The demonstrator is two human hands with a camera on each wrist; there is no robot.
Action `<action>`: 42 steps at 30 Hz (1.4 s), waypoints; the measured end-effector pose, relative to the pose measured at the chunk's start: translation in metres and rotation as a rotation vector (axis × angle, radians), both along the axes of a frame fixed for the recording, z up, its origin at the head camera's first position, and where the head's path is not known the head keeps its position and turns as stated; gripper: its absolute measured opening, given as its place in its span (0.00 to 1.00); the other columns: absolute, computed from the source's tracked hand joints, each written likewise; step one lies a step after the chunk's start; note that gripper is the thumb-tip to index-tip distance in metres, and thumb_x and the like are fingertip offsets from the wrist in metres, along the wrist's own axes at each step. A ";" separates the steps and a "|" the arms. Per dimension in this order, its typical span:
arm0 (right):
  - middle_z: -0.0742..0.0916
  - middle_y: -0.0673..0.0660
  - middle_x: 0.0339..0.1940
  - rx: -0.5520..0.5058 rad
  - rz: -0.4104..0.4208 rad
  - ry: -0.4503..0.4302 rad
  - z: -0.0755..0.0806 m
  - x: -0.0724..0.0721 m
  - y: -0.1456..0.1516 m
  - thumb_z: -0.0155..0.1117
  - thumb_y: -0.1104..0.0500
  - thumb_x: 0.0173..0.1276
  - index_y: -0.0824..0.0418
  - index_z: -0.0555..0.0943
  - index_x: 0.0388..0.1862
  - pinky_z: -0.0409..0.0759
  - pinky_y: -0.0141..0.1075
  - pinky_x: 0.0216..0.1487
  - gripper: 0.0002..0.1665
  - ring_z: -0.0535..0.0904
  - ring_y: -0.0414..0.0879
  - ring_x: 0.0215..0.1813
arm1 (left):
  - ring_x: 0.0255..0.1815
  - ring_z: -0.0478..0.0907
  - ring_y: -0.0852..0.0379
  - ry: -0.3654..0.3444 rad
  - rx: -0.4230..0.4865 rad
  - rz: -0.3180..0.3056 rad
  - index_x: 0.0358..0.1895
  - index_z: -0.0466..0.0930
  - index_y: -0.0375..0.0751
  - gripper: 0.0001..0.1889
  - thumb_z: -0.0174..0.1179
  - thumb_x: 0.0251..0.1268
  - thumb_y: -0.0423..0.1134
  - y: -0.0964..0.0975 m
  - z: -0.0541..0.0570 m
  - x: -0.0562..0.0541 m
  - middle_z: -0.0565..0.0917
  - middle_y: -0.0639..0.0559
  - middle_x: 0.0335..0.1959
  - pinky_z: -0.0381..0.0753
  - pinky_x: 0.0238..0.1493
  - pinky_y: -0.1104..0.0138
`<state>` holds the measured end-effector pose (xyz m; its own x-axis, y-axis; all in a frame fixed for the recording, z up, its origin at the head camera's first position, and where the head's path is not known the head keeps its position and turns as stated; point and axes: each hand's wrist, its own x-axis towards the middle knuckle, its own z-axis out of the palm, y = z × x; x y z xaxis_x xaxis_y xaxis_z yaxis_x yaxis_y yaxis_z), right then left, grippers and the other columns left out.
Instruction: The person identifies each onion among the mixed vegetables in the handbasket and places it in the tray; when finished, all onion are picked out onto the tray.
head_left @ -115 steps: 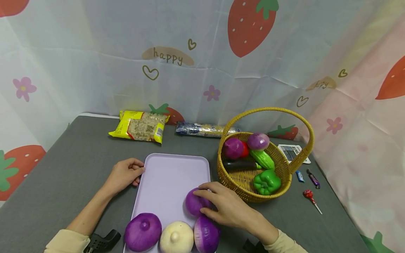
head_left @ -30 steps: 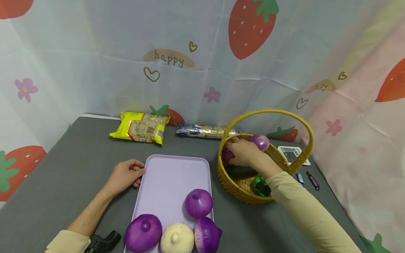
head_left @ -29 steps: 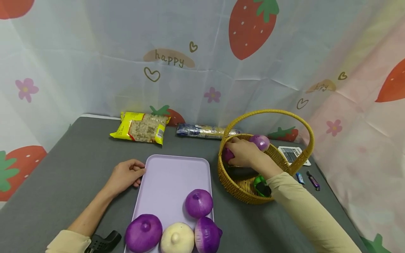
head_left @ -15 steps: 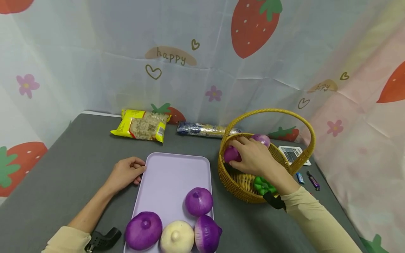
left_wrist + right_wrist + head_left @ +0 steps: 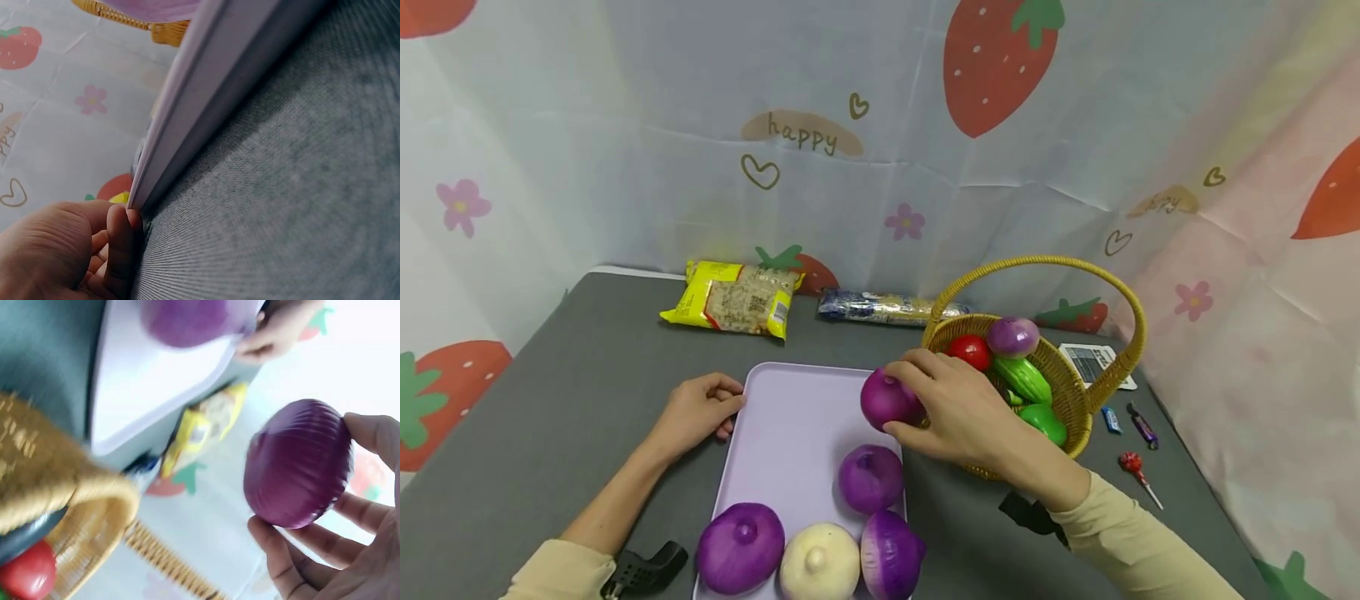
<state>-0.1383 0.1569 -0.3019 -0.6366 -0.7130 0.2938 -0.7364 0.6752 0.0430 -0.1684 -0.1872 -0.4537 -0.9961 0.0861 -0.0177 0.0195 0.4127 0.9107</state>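
My right hand (image 5: 966,412) grips a purple onion (image 5: 886,402), with the thumb on one side and fingers on the other. The onion is held up over the right rim of the lilac tray (image 5: 797,417); the right wrist view shows its ribbed side (image 5: 300,465). At the tray's left edge, my left hand (image 5: 696,410) pinches the rim between thumb and finger. On the tray's near part lie a large purple onion (image 5: 741,547), a white onion (image 5: 820,560), a purple-and-white onion (image 5: 891,554) and another purple onion (image 5: 871,479).
Right of the tray stands a wicker basket (image 5: 1078,417) with a tall handle, holding a tomato (image 5: 970,352), a pale purple onion (image 5: 1012,337), a green ridged vegetable (image 5: 1024,379) and a green pepper (image 5: 1043,422). Behind lie a yellow bag (image 5: 733,297) and a long packet (image 5: 880,307); a lollipop (image 5: 1131,464) lies right.
My right hand has set one purple onion on the tray, reached into the basket, and lifted out another, carrying it left to the tray's edge. The left hand stays at the rim.
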 end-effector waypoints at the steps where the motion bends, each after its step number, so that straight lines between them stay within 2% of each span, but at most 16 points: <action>1: 0.82 0.54 0.53 -0.001 0.024 -0.008 0.000 0.002 -0.005 0.70 0.39 0.58 0.52 0.78 0.57 0.84 0.40 0.50 0.32 0.82 0.48 0.47 | 0.20 0.79 0.63 0.002 -0.001 0.003 0.50 0.77 0.27 0.15 0.60 0.68 0.36 0.000 0.000 0.000 0.85 0.42 0.31 0.85 0.24 0.69; 8: 0.81 0.55 0.56 0.035 0.137 -0.099 -0.010 0.007 -0.033 0.71 0.43 0.59 0.50 0.76 0.60 0.86 0.36 0.48 0.31 0.82 0.47 0.52 | 0.20 0.79 0.62 -0.010 0.002 0.018 0.50 0.78 0.28 0.15 0.59 0.67 0.36 0.000 -0.005 0.001 0.85 0.44 0.31 0.85 0.24 0.68; 14: 0.84 0.51 0.52 0.089 0.233 -0.023 -0.020 0.007 -0.052 0.72 0.43 0.57 0.51 0.77 0.56 0.81 0.36 0.57 0.30 0.80 0.45 0.55 | 0.20 0.79 0.62 -0.016 0.002 0.027 0.49 0.78 0.29 0.14 0.59 0.67 0.36 0.001 -0.006 0.001 0.84 0.45 0.30 0.85 0.24 0.68; 16: 0.84 0.51 0.52 0.101 0.258 -0.024 -0.022 0.008 -0.058 0.72 0.43 0.57 0.51 0.77 0.56 0.80 0.37 0.59 0.30 0.80 0.45 0.54 | 0.20 0.79 0.62 -0.016 0.002 0.028 0.49 0.78 0.29 0.14 0.59 0.67 0.36 0.001 -0.006 0.001 0.84 0.45 0.30 0.85 0.24 0.68; 26: 0.79 0.51 0.56 0.204 0.253 -0.201 -0.032 0.016 -0.075 0.71 0.48 0.60 0.49 0.75 0.60 0.81 0.34 0.56 0.29 0.78 0.44 0.55 | 0.20 0.79 0.61 -0.017 0.001 0.028 0.49 0.78 0.29 0.13 0.59 0.67 0.36 0.001 -0.007 0.001 0.84 0.45 0.29 0.85 0.24 0.68; 42: 0.82 0.48 0.54 0.301 0.306 -0.179 -0.044 0.012 -0.084 0.70 0.48 0.61 0.50 0.76 0.59 0.79 0.33 0.59 0.28 0.79 0.42 0.55 | 0.20 0.79 0.63 -0.010 0.002 0.015 0.49 0.78 0.28 0.14 0.59 0.67 0.36 0.002 -0.001 -0.001 0.84 0.44 0.30 0.85 0.23 0.69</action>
